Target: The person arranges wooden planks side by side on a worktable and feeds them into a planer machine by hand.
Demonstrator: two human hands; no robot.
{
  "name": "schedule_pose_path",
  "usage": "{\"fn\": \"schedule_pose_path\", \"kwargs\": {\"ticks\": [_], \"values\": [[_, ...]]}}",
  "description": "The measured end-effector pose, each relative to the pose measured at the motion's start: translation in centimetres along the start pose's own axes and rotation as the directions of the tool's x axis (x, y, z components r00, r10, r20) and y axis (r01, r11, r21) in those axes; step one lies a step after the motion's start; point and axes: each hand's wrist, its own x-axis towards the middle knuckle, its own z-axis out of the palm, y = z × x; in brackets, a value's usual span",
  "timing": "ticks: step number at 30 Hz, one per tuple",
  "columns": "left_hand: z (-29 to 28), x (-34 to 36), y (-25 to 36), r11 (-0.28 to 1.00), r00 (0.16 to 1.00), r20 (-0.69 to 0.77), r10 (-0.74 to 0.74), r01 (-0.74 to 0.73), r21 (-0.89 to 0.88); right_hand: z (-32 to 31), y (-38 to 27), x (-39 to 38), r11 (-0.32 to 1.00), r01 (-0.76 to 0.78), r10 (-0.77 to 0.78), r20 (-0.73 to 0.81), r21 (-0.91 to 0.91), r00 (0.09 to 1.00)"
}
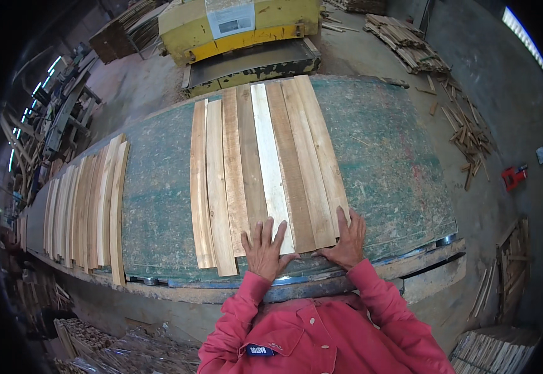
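Note:
Several long wooden boards [253, 174] lie side by side on a worn green table top [384, 156]. Their near ends are uneven, and two on the left stick out nearest me. One whitish board [266, 143] stands out among the tan and brown ones. My left hand [264, 252] rests with spread fingers on the near ends of the middle boards, its thumb pointing right. At the near right corner, my right hand [347, 243] has its fingers stretched along the outermost pale board [321, 149], its thumb pointing left along the near ends. Neither hand grasps anything.
A second row of narrow boards [87, 209] lies on the table's left. Beyond the far edge stands a yellow machine [240, 37] with a dark metal bed. Scrap wood [465, 140] and a red tool [514, 177] are on the floor at right. Stacked sticks [493, 352] sit lower right.

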Motion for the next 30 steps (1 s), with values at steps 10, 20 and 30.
{"fn": "schedule_pose_path", "kwargs": {"ticks": [10, 20, 30], "values": [[-5.2, -6.4, -9.2, 0.933, 0.938, 0.023, -0.347, 0.343, 0.104, -3.4, 1.8, 1.4, 0.983, -0.148, 0.167, 0.203, -0.105, 0.965], [-3.4, -2.9, -12.5, 0.971, 0.972, 0.003, -0.237, 0.237, -0.034, -2.5, 1.7, 3.6, 0.985, -0.084, 0.123, 0.271, -0.154, 0.955], [-3.0, 7.1, -17.0, 0.984, 0.972, -0.159, -0.175, 0.17, -0.046, -0.2, 2.7, 14.8, 0.997, 0.046, -0.032, 0.209, -0.06, 0.977]]}}
